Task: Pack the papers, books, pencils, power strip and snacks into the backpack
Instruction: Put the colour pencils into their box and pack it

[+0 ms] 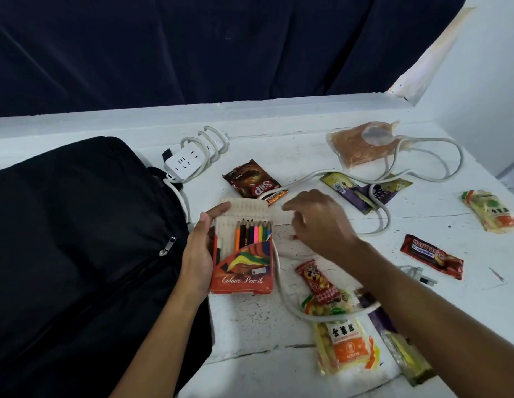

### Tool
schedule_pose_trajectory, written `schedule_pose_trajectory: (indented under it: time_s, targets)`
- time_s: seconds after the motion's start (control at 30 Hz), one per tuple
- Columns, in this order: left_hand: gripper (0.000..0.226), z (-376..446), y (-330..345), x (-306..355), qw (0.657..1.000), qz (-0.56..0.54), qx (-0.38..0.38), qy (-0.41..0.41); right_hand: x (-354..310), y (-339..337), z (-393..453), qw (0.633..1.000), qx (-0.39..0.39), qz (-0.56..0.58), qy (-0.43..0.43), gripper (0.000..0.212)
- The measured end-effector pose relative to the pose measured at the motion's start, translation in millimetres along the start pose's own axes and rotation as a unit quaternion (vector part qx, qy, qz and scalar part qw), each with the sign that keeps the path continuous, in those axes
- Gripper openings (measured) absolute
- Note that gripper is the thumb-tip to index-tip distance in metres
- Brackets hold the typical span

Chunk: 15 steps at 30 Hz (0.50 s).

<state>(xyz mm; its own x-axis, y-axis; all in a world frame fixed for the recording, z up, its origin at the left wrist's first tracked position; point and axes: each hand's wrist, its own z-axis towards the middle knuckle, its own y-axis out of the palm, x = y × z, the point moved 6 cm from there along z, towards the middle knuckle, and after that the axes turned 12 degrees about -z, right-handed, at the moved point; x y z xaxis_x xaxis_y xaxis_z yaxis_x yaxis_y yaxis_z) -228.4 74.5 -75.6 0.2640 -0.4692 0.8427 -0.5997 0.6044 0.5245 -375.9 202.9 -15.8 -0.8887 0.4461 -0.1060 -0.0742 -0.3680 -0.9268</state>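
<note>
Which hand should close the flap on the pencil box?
The right hand, I think. It hovers just beside the open flap with loosely curled fingers, while the left hand already holds the pencil box steady.

A white table [250, 326] with a scuffed, cracked painted surface fills the near and middle ground, dotted with small dark marks. Along its far edge runs a raised white ledge [192, 113]. Behind the ledge hangs a dark navy curtain [192, 44], creased in soft vertical folds and covering most of the far side. On the right stands a plain white wall [479, 67]. The light is dim, even and cool
</note>
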Motion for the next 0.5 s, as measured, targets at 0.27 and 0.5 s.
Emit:
schedule_pose_trajectory:
  time_s: [0.27, 0.5]
  targets:
    - [0.057, -1, 2, 1, 1.000, -0.001, -0.002, -0.003, 31, 17, -12, 0.966, -0.175, -0.190, 0.011, 0.039]
    - [0.053, -2, 4, 1, 1.000, -0.008, -0.014, -0.009, 27, 21, -10, 0.964, -0.170, -0.204, -0.011, 0.037]
